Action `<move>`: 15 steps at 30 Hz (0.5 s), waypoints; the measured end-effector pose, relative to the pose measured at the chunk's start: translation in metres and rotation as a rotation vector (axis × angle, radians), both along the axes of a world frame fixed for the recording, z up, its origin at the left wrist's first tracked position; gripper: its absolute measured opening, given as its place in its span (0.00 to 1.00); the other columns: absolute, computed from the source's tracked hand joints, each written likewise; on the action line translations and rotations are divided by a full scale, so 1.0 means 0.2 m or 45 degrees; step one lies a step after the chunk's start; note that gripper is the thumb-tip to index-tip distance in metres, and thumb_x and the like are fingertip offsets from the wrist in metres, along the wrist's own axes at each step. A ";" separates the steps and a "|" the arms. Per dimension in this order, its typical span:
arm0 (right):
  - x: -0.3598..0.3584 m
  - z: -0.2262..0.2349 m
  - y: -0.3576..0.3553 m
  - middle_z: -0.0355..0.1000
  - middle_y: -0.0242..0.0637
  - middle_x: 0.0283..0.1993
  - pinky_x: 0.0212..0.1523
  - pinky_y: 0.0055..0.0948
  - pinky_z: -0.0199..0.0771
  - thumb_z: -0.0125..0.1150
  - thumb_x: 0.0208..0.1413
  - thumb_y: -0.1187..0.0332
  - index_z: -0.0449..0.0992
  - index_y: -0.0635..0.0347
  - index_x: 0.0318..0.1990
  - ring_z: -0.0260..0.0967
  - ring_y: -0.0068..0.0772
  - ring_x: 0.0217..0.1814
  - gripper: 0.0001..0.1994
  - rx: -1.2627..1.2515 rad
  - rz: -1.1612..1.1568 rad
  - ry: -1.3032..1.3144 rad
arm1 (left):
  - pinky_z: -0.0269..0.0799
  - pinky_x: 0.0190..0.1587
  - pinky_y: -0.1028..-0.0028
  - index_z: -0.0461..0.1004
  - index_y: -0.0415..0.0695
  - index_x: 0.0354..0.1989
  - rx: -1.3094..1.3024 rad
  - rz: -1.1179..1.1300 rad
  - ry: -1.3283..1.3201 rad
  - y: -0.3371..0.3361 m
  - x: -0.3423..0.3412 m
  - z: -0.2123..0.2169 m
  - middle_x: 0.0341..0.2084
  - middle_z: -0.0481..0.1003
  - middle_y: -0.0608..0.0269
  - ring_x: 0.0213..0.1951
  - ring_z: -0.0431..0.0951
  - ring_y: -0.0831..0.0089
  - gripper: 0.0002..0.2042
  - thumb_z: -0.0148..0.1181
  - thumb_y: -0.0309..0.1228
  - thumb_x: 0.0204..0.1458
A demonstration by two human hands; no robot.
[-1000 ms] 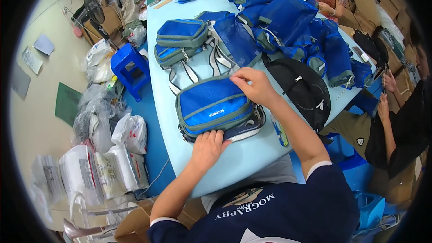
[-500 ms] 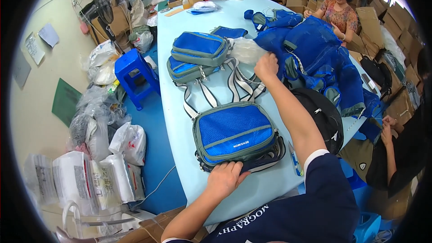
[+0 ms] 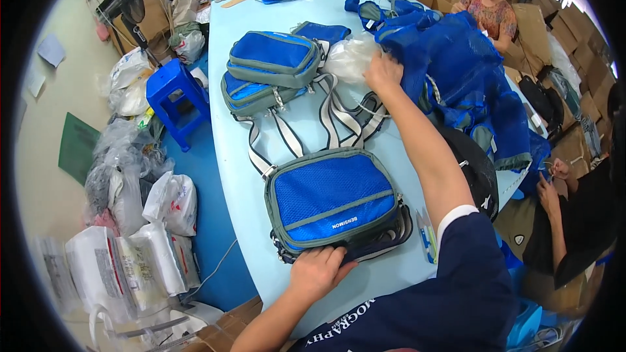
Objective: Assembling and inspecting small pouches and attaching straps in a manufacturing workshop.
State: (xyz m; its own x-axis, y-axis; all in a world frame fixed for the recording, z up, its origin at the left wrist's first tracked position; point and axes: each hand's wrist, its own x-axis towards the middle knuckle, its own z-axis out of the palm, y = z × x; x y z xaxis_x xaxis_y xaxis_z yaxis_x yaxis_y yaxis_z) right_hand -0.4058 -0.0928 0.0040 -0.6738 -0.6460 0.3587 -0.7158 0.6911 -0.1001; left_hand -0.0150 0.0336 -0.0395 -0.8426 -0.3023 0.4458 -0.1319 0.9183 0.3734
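Observation:
A blue mesh shoulder bag (image 3: pixel 329 189) with grey trim lies at the table's near end, its striped strap (image 3: pixel 332 120) running away from it. My left hand (image 3: pixel 319 274) grips the bag's near edge, fingers curled over it and thumb to the right. Farther off, my right hand (image 3: pixel 385 73) is closed at the right side of a crumpled clear plastic bag heap (image 3: pixel 351 58), its fingertips partly hidden. Two similar blue and grey bags (image 3: pixel 274 58) are stacked left of the plastic. A large pile of blue mesh pieces (image 3: pixel 450 58) lies just right of my right hand.
On the pale blue table (image 3: pixel 241 176), a black bag (image 3: pixel 473 163) sits beyond my right forearm, with a pen and small tools (image 3: pixel 427 238) nearby. A blue stool (image 3: pixel 176 94) stands left. People work along the right side, one close by (image 3: pixel 561 212).
My right hand has moved slightly farther over the plastic's right side. My left hand stays on the bag's near edge. The whole view has shifted a little.

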 end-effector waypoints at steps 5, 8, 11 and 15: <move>0.04 0.06 0.04 0.72 0.53 0.43 0.44 0.38 0.71 0.56 0.47 0.66 0.58 0.65 0.55 0.71 0.45 0.47 0.26 0.040 -0.044 -0.265 | 0.67 0.23 0.71 0.72 0.45 0.29 0.015 0.000 -0.036 0.01 0.02 -0.02 0.18 0.70 0.65 0.21 0.72 0.68 0.15 0.65 0.42 0.41; -0.03 -0.08 0.00 0.73 0.53 0.41 0.43 0.39 0.72 0.55 0.45 0.67 0.67 0.65 0.46 0.73 0.46 0.43 0.19 -0.074 -0.084 -0.129 | 0.68 0.23 0.71 0.71 0.45 0.29 0.003 -0.021 -0.008 0.02 0.01 -0.02 0.18 0.70 0.64 0.21 0.72 0.67 0.15 0.66 0.41 0.40; -0.03 -0.10 -0.02 0.73 0.54 0.39 0.41 0.38 0.72 0.53 0.43 0.69 0.75 0.63 0.33 0.72 0.47 0.42 0.10 0.055 0.156 -0.319 | 0.68 0.23 0.71 0.71 0.45 0.29 0.000 -0.029 0.015 0.03 0.01 -0.03 0.18 0.70 0.64 0.21 0.72 0.66 0.15 0.66 0.40 0.39; 0.24 0.04 0.10 0.73 0.51 0.38 0.43 0.43 0.70 0.56 0.43 0.66 0.75 0.62 0.34 0.71 0.49 0.43 0.11 -0.002 0.482 -0.302 | 0.68 0.25 0.70 0.71 0.44 0.29 -0.029 -0.009 0.050 0.03 -0.02 -0.04 0.19 0.71 0.63 0.22 0.73 0.65 0.15 0.67 0.40 0.38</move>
State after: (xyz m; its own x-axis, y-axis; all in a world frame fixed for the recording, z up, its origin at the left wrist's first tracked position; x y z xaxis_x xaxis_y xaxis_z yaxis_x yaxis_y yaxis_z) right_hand -0.3586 -0.0735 0.0123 -0.4539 -0.8624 0.2241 -0.8754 0.3847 -0.2928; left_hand -0.0191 0.0400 -0.0478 -0.8265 -0.2857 0.4851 -0.1108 0.9273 0.3574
